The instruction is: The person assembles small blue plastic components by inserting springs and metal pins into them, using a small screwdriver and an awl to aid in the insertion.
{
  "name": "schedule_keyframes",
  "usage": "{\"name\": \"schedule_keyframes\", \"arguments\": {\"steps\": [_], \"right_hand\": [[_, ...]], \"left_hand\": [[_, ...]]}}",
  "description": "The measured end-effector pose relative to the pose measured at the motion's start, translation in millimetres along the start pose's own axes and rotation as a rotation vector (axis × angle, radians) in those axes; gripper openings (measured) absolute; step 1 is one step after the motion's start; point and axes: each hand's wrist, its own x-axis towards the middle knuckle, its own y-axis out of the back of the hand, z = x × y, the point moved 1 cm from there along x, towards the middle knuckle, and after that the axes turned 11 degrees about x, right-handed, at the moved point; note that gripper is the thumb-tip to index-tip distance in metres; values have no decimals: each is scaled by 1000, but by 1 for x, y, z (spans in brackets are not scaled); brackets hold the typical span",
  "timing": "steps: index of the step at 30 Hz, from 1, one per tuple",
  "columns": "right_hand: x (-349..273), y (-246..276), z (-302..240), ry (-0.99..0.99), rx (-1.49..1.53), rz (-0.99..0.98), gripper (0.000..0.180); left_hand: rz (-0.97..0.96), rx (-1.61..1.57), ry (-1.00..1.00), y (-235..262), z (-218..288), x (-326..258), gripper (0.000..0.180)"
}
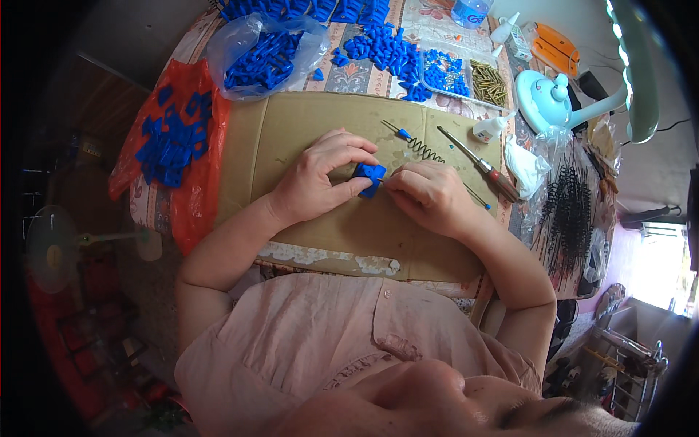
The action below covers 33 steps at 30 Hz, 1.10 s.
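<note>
My left hand (pixel 329 172) holds a small square blue plastic part (pixel 369 177) between thumb and fingers, above the brown cardboard sheet (pixel 306 240). Close against its right side, my right hand (pixel 428 192) is closed in a pinch on a thin metal piece (pixel 381 180) that meets the part; most of it is hidden by the fingers. Beyond my right hand lies a dark coil spring (pixel 424 150) with a blue plastic piece (pixel 404 134) and a thin rod at its end. A thin rod with a blue tip (pixel 487 206) shows past my right knuckles; whether I hold it I cannot tell.
A screwdriver (pixel 489 172) and a white glue bottle (pixel 489 130) lie at the cardboard's right. Blue parts fill a clear bag (pixel 218 54) and lie on a red bag (pixel 211 211). A plastic tray (pixel 473 102) holds brass screws. A lamp (pixel 539 102) and black springs (pixel 571 211) stand right.
</note>
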Motion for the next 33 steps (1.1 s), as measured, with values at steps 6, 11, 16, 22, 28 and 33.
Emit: {"name": "schedule_keyframes", "arguments": {"steps": [6, 11, 16, 22, 28, 33], "right_hand": [[0, -1, -1, 2, -11, -1, 17], [1, 0, -1, -3, -4, -7, 17], [1, -1, -1, 5, 1, 0, 16], [1, 0, -2, 7, -6, -11, 16], [0, -1, -2, 5, -1, -7, 16], [-2, -2, 0, 3, -11, -8, 15]], "left_hand": [[47, 66, -109, -1, -5, -2, 21], [74, 158, -188, -2, -2, 0, 18], [61, 140, -186, -3, -1, 1, 18], [66, 125, -193, -3, -2, 1, 17], [78, 170, -228, -3, -6, -1, 23], [108, 176, -145, 2, -4, -1, 33]]}}
